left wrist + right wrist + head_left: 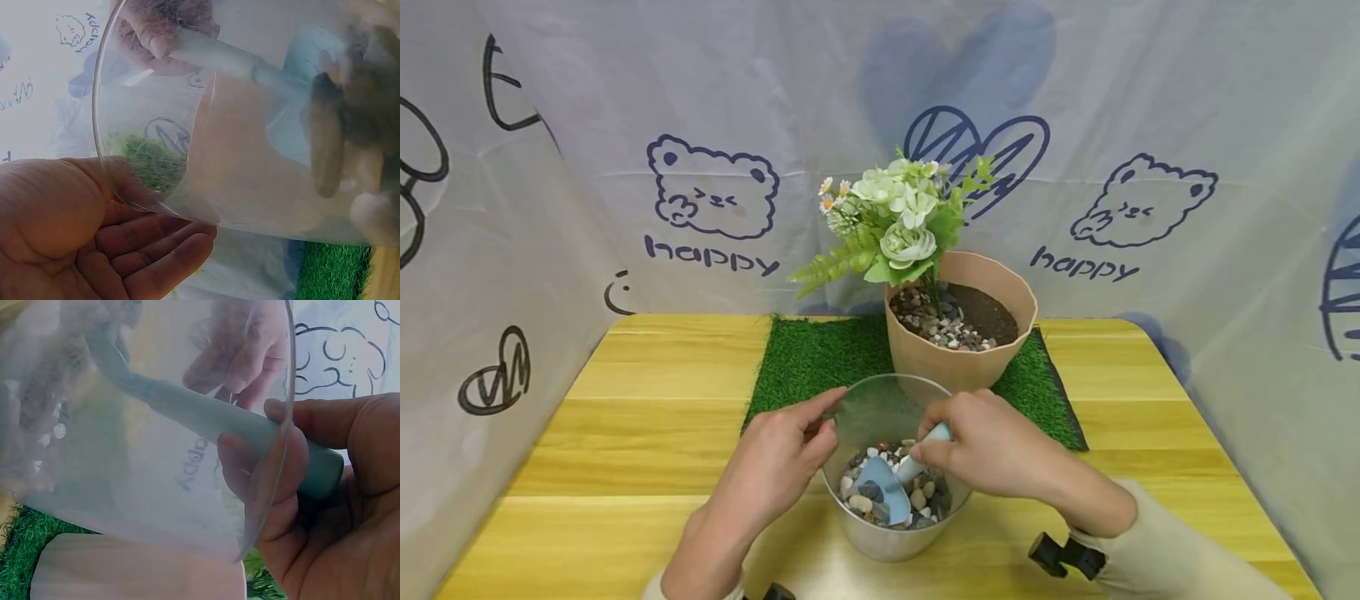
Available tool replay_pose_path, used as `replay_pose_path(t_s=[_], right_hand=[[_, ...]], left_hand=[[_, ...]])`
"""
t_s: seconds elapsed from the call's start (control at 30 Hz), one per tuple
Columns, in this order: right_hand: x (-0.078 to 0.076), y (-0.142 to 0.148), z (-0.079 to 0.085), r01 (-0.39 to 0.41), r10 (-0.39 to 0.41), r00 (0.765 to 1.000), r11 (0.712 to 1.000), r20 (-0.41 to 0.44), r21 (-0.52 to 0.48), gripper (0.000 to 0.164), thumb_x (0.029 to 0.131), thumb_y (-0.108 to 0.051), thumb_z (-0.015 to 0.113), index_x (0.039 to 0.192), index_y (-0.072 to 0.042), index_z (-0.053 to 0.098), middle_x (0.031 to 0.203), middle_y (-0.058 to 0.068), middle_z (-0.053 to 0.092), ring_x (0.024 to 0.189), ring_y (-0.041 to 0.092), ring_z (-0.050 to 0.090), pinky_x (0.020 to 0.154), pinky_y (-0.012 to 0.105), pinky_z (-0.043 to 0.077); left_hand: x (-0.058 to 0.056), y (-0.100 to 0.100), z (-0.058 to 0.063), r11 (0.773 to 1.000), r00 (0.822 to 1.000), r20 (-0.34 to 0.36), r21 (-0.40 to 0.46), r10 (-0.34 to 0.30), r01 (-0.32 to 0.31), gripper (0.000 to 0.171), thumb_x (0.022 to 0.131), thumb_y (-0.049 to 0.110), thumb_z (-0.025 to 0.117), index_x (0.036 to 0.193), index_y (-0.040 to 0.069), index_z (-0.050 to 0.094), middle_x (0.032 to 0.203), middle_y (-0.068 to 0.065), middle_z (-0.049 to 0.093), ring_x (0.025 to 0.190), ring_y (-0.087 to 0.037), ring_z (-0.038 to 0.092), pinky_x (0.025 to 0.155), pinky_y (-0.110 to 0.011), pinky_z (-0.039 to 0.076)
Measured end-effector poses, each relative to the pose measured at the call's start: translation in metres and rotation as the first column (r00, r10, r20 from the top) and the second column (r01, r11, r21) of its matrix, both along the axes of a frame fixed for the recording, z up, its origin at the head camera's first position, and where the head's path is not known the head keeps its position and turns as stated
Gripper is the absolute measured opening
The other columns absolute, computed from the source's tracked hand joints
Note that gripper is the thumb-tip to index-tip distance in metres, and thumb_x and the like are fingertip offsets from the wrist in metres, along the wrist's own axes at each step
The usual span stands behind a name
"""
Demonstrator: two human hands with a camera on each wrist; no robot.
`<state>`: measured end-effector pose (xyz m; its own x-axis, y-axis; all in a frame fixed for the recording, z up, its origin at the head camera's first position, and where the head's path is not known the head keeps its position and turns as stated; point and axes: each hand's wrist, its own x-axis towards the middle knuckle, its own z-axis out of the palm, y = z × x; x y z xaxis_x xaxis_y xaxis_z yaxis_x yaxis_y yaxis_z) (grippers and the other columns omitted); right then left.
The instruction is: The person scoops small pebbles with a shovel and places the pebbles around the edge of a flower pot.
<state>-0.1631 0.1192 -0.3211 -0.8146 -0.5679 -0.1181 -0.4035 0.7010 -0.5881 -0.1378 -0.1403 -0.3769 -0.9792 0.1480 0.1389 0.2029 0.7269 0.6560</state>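
A clear, round tub (891, 543) stands on the yellow wood-grain table (647, 417), its lower part filled with mixed pebbles (927, 492) in white, cream, tan, brown and dark grey. Inside it is a small light-blue shovel (892, 493), its broad, curved blade down among the pebbles with a dark grey one lying on it, its thick, smooth, paler handle slanting up toward the rim. The right hand (988, 446) pinches the handle near its end, thumb and fingers bent around it. The left hand (775, 458) touches the tub's rim at the left, its fingers loosely extended rather than wrapped around anything. Behind the tub, a peach faceted planter (955, 362) sits on a green artificial turf mat (827, 354); it holds dark brown soil (992, 312), covered toward the left and front by multicoloured gravel (958, 335). From the gravel rises a bunch of flowers (898, 208), pale green-white blooms with small daisies and fern-like leaves, leaning left over the planter's edge.
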Motion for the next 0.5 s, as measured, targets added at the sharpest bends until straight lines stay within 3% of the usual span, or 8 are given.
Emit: replay_pose_path(t_s=[0.33,0.5], right_hand=[[-0.002,0.016,0.002,0.036,-0.028,0.996,0.995,0.086,-0.097,0.017,0.097,-0.027,0.073,0.084,-0.017,0.075,0.059,-0.008,0.049,0.051,0.009,0.035,0.05,0.025,0.033],[-0.005,0.026,0.001,0.077,-0.053,0.986,0.986,0.161,-0.148,0.017,0.098,-0.028,0.073,0.089,-0.014,0.078,0.061,-0.004,0.055,0.05,0.011,0.038,0.047,0.026,0.034]], left_hand=[[0.0,-0.001,0.0,1.0,1.0,-0.001,-0.002,-0.002,0.002,0.05,0.099,0.014,0.058,0.148,0.025,0.064,0.061,0.009,0.048,0.045,-0.003,0.033,0.041,-0.023,0.033],[0.0,-0.001,-0.001,1.0,1.0,-0.004,0.004,-0.002,0.002,0.05,0.099,0.014,0.058,0.147,0.025,0.064,0.061,0.009,0.049,0.045,-0.003,0.032,0.041,-0.023,0.032]])
